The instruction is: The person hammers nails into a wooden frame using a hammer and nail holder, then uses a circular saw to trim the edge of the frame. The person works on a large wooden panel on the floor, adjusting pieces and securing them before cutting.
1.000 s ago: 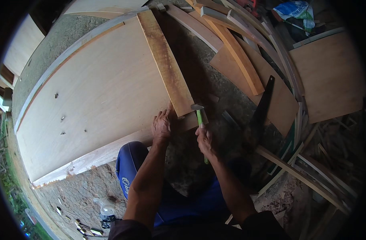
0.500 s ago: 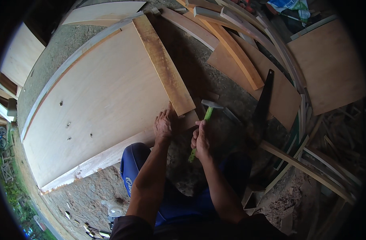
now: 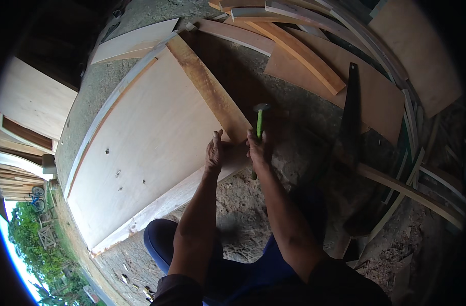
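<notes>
My right hand (image 3: 259, 148) is wrapped round the green handle of a hammer (image 3: 260, 118), its metal head pointing away from me. Close to its left, my left hand (image 3: 213, 152) hovers over or rests on the near edge of a pale plywood panel (image 3: 146, 117); contact cannot be told. The left fingers are drawn together, and whatever they pinch, if anything, is too small to make out. A brown-stained plank (image 3: 205, 81) lies across the panel's right end, its near end between and just beyond my hands. A pale wooden strip (image 3: 156, 204) runs along the panel's near edge.
A handsaw (image 3: 351, 112) with a dark blade leans at the right. Curved timber pieces (image 3: 294, 53) and plywood sheets (image 3: 383, 102) are heaped at the far right. A long batten (image 3: 406, 191) lies at right. More boards (image 3: 36, 99) stand at the left.
My left hand has drawn its fingers together, having been spread on the panel. My right hand has moved forward with the hammer, nearer the plank's end. The view has shifted.
</notes>
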`<control>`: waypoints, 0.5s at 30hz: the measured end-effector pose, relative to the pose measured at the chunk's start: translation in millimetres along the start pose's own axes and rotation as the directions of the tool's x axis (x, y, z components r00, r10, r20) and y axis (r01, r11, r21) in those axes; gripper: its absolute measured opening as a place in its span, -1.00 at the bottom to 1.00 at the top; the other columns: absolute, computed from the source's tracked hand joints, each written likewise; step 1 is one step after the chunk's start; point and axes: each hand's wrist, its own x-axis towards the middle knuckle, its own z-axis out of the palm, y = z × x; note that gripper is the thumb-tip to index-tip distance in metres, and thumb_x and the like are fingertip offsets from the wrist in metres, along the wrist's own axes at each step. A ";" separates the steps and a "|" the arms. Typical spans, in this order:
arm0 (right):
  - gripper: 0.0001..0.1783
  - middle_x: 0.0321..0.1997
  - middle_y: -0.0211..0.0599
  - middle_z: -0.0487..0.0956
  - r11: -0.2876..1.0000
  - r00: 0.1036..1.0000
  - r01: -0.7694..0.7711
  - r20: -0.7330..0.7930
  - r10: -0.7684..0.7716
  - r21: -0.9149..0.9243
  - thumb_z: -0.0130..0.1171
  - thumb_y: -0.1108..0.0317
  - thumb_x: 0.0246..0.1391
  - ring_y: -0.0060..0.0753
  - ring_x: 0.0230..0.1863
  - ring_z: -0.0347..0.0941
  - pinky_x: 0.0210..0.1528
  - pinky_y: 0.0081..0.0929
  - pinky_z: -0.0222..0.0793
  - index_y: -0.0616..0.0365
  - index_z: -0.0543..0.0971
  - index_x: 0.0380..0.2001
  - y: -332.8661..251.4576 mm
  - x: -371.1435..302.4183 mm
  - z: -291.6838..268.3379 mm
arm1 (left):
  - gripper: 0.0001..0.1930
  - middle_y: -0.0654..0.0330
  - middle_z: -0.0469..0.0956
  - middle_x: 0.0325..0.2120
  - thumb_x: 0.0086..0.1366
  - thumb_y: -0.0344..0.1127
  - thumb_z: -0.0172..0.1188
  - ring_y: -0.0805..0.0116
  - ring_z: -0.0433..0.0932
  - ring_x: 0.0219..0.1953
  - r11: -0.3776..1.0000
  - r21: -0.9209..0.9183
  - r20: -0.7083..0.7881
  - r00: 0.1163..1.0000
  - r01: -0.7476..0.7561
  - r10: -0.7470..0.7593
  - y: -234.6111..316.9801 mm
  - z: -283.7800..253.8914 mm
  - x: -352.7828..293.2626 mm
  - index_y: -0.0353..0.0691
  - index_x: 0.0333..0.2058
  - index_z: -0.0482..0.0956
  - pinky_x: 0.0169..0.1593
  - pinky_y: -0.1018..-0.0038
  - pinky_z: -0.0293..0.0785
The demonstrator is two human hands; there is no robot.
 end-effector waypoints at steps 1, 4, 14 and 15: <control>-0.69 -0.48 -0.54 0.44 1.000 1.000 0.028 -0.010 -0.028 -0.013 0.28 0.10 0.24 -0.70 -0.62 0.29 -0.72 -0.68 0.16 0.06 0.46 -0.16 3.1 2.2 -0.5 | -0.10 0.00 0.67 -0.29 0.42 0.44 -0.27 0.21 0.63 -0.22 0.994 -0.101 0.045 0.998 0.051 -0.047 2.9 -2.4 6.2 -0.37 0.26 0.37 -0.02 0.39 0.46; -0.69 -0.49 -0.59 0.43 0.968 0.977 0.210 -0.004 -0.212 -0.135 0.30 0.13 0.22 -0.73 -0.56 0.32 -0.68 -0.68 0.19 0.07 0.47 -0.17 13.2 16.4 -8.8 | -0.13 0.06 0.65 -0.39 0.37 0.44 -0.11 0.30 0.60 -0.26 0.989 -0.093 0.137 0.986 0.112 -0.098 11.5 -1.0 21.1 -0.41 0.08 0.52 -0.06 0.40 0.45; -0.61 -0.47 -0.48 0.45 0.988 0.991 0.064 -0.105 -0.080 -0.143 0.23 -0.01 0.24 -0.60 -0.60 0.38 -0.66 -0.62 0.32 0.04 0.47 -0.12 -3.1 -3.3 -9.1 | -0.44 0.33 0.54 -0.50 0.34 0.25 0.17 0.56 0.41 -0.52 0.985 -0.015 0.440 0.885 0.174 -0.150 49.4 11.5 37.8 -0.22 -0.13 0.64 -0.42 0.55 0.33; -0.60 -0.45 -0.45 0.45 0.983 0.988 0.048 -0.136 -0.073 -0.176 0.22 -0.03 0.24 -0.59 -0.59 0.39 -0.65 -0.61 0.35 0.04 0.47 -0.11 -7.1 -7.9 -5.3 | -0.46 0.35 0.53 -0.49 0.34 0.23 0.19 0.57 0.41 -0.52 0.981 -0.023 0.449 0.879 0.193 -0.162 48.8 12.0 38.1 -0.21 -0.12 0.64 -0.43 0.55 0.32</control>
